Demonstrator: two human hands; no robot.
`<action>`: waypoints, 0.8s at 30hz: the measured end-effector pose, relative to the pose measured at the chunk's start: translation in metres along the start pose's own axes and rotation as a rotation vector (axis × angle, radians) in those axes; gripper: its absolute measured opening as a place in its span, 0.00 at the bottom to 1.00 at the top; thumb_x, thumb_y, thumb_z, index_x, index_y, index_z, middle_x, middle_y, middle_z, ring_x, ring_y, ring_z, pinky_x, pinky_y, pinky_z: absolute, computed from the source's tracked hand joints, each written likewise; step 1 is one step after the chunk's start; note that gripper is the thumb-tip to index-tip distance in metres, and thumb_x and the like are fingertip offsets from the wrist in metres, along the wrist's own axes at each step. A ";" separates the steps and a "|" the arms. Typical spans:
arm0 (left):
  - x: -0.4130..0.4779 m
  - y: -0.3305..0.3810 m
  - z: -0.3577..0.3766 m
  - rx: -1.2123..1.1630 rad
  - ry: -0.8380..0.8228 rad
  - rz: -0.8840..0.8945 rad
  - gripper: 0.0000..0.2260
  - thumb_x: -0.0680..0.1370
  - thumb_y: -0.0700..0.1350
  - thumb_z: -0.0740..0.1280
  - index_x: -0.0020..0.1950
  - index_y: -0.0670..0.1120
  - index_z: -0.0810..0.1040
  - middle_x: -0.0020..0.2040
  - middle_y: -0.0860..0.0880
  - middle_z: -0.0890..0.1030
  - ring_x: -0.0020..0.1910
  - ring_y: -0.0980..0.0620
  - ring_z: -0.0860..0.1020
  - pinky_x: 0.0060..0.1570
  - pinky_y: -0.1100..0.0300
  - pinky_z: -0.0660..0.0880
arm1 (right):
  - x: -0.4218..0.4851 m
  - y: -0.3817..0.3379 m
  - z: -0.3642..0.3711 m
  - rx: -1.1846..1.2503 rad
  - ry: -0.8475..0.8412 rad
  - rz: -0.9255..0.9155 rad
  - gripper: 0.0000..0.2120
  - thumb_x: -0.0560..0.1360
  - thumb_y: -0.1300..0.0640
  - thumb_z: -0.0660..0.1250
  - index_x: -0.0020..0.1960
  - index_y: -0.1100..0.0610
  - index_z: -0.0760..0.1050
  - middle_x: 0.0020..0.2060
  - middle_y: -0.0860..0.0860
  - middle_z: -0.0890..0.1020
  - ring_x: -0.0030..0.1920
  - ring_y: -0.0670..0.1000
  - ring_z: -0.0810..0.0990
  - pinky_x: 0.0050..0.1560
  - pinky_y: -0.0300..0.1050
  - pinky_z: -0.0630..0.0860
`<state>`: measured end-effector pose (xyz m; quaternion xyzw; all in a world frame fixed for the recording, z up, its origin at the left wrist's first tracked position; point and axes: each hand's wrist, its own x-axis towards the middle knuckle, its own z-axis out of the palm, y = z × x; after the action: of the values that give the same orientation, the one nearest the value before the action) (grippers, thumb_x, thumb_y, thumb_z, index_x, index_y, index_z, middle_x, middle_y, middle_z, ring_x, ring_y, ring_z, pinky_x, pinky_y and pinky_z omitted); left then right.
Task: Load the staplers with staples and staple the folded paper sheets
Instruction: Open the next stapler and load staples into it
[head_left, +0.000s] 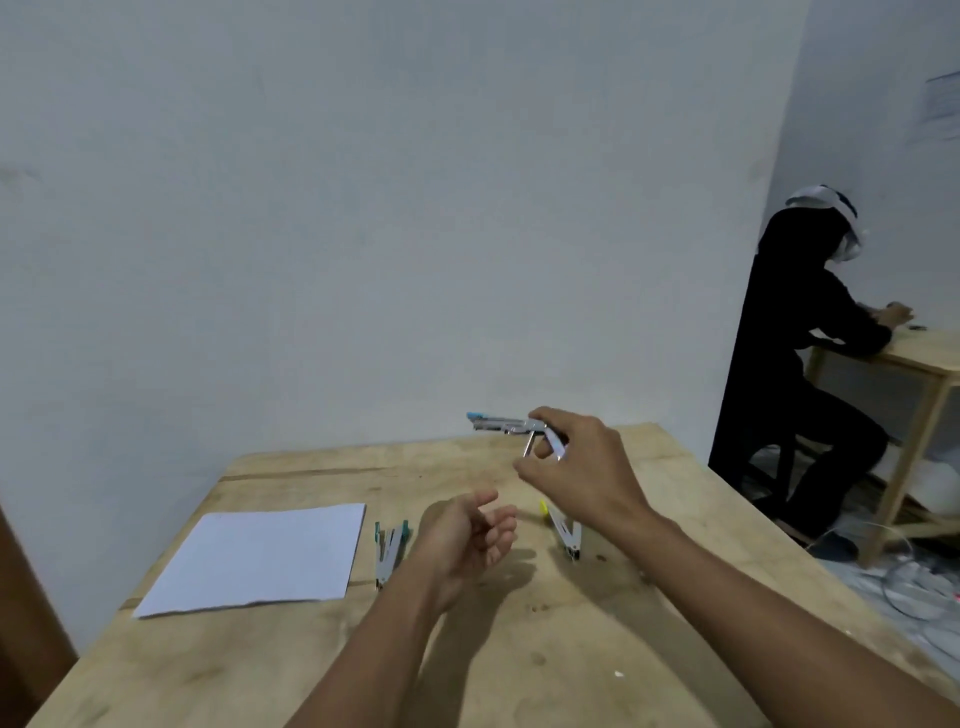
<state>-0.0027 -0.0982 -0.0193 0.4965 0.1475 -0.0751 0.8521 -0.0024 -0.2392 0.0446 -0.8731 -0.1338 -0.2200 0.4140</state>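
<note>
My right hand (576, 470) is raised above the table and grips a small metal stapler with a blue tip (501, 423), which points left with its parts swung apart. My left hand (465, 535) hovers lower, palm up, fingers curled and apart, holding nothing. A green-tipped stapler (390, 551) lies opened on the wooden table (519, 649) just left of my left hand. A yellow-tipped stapler (563, 530) lies opened under my right wrist. The folded white paper sheets (260, 558) lie flat at the table's left. No staples are visible.
A white wall stands right behind the table's far edge. At the right, another person in dark clothes sits at a second wooden table (919, 358). Cables and clutter lie on the floor (914, 582) at the right.
</note>
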 end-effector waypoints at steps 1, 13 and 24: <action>-0.004 -0.005 0.002 0.137 -0.008 0.007 0.15 0.79 0.29 0.48 0.59 0.38 0.69 0.42 0.37 0.79 0.33 0.48 0.76 0.29 0.61 0.76 | 0.000 0.002 -0.002 0.065 -0.015 0.079 0.10 0.66 0.59 0.71 0.48 0.53 0.82 0.32 0.53 0.81 0.31 0.51 0.77 0.37 0.49 0.78; -0.004 -0.067 0.024 1.614 -0.310 0.606 0.07 0.72 0.37 0.67 0.46 0.44 0.83 0.47 0.48 0.86 0.49 0.51 0.80 0.35 0.67 0.61 | -0.017 0.053 -0.022 0.447 -0.102 0.520 0.06 0.70 0.59 0.74 0.45 0.59 0.81 0.34 0.55 0.78 0.23 0.47 0.74 0.26 0.37 0.72; 0.002 -0.058 0.022 1.423 -0.237 0.535 0.13 0.75 0.39 0.67 0.58 0.44 0.82 0.49 0.50 0.86 0.44 0.62 0.81 0.42 0.75 0.68 | -0.025 0.065 -0.026 0.383 -0.137 0.553 0.10 0.70 0.58 0.73 0.48 0.63 0.81 0.33 0.56 0.79 0.28 0.53 0.73 0.27 0.40 0.72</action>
<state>-0.0127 -0.1455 -0.0574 0.9325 -0.1538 0.0040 0.3269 -0.0045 -0.3008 0.0033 -0.7955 0.0413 -0.0110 0.6044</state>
